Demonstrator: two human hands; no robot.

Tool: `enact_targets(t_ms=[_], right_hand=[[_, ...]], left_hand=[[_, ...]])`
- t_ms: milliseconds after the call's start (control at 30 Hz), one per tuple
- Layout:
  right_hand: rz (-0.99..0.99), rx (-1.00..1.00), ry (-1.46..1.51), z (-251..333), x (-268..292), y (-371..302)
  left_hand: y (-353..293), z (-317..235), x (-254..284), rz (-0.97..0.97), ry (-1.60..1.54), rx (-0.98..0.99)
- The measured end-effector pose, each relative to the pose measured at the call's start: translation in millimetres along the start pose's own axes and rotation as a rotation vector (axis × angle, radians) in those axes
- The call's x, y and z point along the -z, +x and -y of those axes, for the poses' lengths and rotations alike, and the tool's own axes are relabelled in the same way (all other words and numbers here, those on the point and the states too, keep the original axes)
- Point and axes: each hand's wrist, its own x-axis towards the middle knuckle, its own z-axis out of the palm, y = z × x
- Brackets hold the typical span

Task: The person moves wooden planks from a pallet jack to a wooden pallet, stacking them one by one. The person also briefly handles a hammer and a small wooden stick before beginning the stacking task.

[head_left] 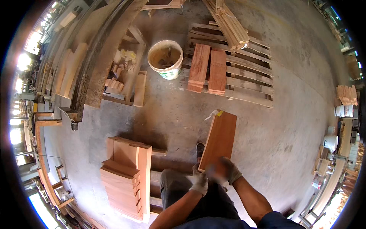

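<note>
Reddish board point(222, 135) in front of the person, near end between the two gloved hands, far end pointing out over the concrete floor point(289, 126). Left hand point(199, 181) on the near left corner; grip looks narrow, fingers closed round the edge, probably to steady that corner. Right hand point(231, 171) at the near right corner; a blurred patch covers its fingertips, so cannot tell whether its grip is closed or what else it may hold. Hands set either side of the narrow end, likely to balance the length. Whether the far end touches anything: cannot tell.

Yellow tag point(219, 113) at the far left corner, pale strip trailing off it.

Left of the legs, a stack of reddish boards point(118, 187), wood slats showing beside it; probably raised off the floor and close by for easy reach. Beyond, a slatted pallet point(249, 87) carries two neat board piles point(199, 66) and a bundle of pale strips point(230, 28), likely keeping them off the concrete. Bucket point(175, 72) just left of the pallet.
</note>
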Motion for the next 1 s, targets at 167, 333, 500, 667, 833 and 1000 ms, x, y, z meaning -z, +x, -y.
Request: enact_targets(t_ms=[167,333,500,667,833,1000], right_hand=[[0.033,-0.159,0.477,15,-4,-1],[-0.092,0.043,-0.049,51,-40,33],[0.055,0.003,-0.038,116,-76,52],[-0.036,-0.069,0.225,186,-97,82],[-0.195,0.025,0.311,255,-72,143],[-0.113,0.006,0.233,340,-45,221]], left_hand=[[8,-13,-5,-0.025,0.006,-0.001],[42,-44,-24,-0.04,0.076,0.026],[76,-65,-28,0.122,0.067,-0.148],[45,-161,-22,0.101,0.343,-0.058],[111,-96,127,-0.152,0.451,-0.082],[35,-102,106,-0.453,0.608,0.24]])
